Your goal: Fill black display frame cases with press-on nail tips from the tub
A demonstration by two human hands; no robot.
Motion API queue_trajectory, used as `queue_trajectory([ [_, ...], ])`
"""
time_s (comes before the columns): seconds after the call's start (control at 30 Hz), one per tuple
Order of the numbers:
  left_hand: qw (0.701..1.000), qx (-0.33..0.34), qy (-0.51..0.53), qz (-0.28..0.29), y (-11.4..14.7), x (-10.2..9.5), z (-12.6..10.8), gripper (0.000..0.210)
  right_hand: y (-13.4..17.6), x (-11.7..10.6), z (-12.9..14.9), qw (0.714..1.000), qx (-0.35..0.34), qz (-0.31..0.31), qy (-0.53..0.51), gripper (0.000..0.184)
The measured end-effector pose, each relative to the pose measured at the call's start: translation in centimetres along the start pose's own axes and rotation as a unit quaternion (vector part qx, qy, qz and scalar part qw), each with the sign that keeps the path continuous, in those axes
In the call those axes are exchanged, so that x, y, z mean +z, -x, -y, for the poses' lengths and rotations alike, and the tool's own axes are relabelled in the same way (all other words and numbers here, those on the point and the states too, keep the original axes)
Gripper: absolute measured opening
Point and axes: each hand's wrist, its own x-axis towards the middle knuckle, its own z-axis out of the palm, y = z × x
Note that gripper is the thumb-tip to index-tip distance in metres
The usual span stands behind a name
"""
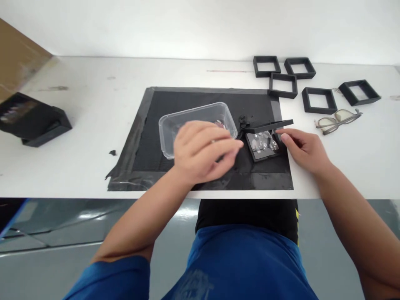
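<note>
A small black box [265,158] with its lid raised lies on the right part of a black mat [150,146]. Several clear, shiny pieces [262,141] sit on the light insert inside. At the box's right side, the thumb and forefinger of my right hand [306,152] close on its edge near the lid. My left hand [204,152] is held over the mat between the box and a clear plastic tub [190,116], hiding part of the tub. Its fingers are curled together, and whatever they hold is hidden. A few small pieces [220,124] show inside the tub.
Several black frames [283,85] lie at the back right, with eyeglasses [339,121] in front of them. Black scraps [243,121] are by the box's lid. A stack of black parts [34,121] and a brown cardboard panel [18,54] are on the left.
</note>
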Motion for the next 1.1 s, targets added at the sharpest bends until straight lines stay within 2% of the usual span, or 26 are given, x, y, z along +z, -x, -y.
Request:
queue_trajectory([
  [0.13,0.987,-0.139,-0.003,-0.075,-0.4,-3.5,3.5,0.006,-0.2,0.0,0.1,0.999,0.012,0.024,0.043,0.041],
  [0.17,0.982,-0.175,-0.003,-0.075,-0.8,-4.7,4.3,0.009,-0.1,-0.1,0.2,0.998,0.015,0.028,0.048,0.040],
  [0.2,0.976,-0.213,0.002,-0.044,-1.3,-6.0,5.1,0.014,0.0,-0.3,0.2,0.998,0.018,0.033,0.052,0.040],
  [0.23,0.964,-0.264,0.013,0.023,-1.8,-7.1,5.8,0.023,0.1,-0.4,0.2,0.998,0.021,0.037,0.053,0.040],
  [0.27,0.953,-0.289,0.029,0.089,-2.4,-8.1,6.4,0.029,0.2,-0.5,0.2,0.997,0.023,0.043,0.053,0.039],
  [0.33,0.897,-0.351,0.046,0.264,-3.4,-9.1,7.3,0.025,0.6,-0.8,0.1,0.997,0.026,0.049,0.051,0.040],
  [0.4,0.843,-0.376,0.047,0.383,-4.0,-8.8,7.9,0.023,0.8,-1.0,-0.2,0.997,0.027,0.049,0.046,0.041],
  [0.43,0.820,-0.384,0.048,0.421,-4.1,-8.3,8.0,0.025,0.9,-1.0,-0.3,0.998,0.026,0.049,0.043,0.043],
  [0.53,0.770,-0.372,0.039,0.517,-3.4,-6.3,7.7,0.041,1.0,-1.1,-0.5,0.998,0.026,0.049,0.029,0.045],
  [0.6,0.751,-0.335,0.034,0.569,-2.5,-5.3,7.2,0.049,0.9,-1.1,-0.4,0.998,0.029,0.047,0.023,0.045],
  [0.67,0.749,-0.300,0.034,0.589,-1.5,-4.9,6.9,0.053,0.8,-1.1,-0.1,0.998,0.031,0.046,0.017,0.046],
  [0.77,0.766,-0.275,0.021,0.580,-0.1,-5.0,6.9,0.052,0.6,-1.2,0.3,0.998,0.029,0.050,0.007,0.050],
  [0.83,0.773,-0.270,0.008,0.574,0.4,-5.1,7.0,0.049,0.6,-1.3,0.6,0.998,0.027,0.053,-0.001,0.050],
  [1.0,0.761,-0.280,0.009,0.585,0.2,-4.8,6.7,0.050,0.8,-1.6,0.8,0.998,0.019,0.059,-0.007,0.042],
  [1.1,0.798,-0.264,-0.003,0.542,-0.1,-4.7,6.4,0.048,0.8,-1.8,1.0,0.998,0.018,0.067,-0.001,0.038],
])
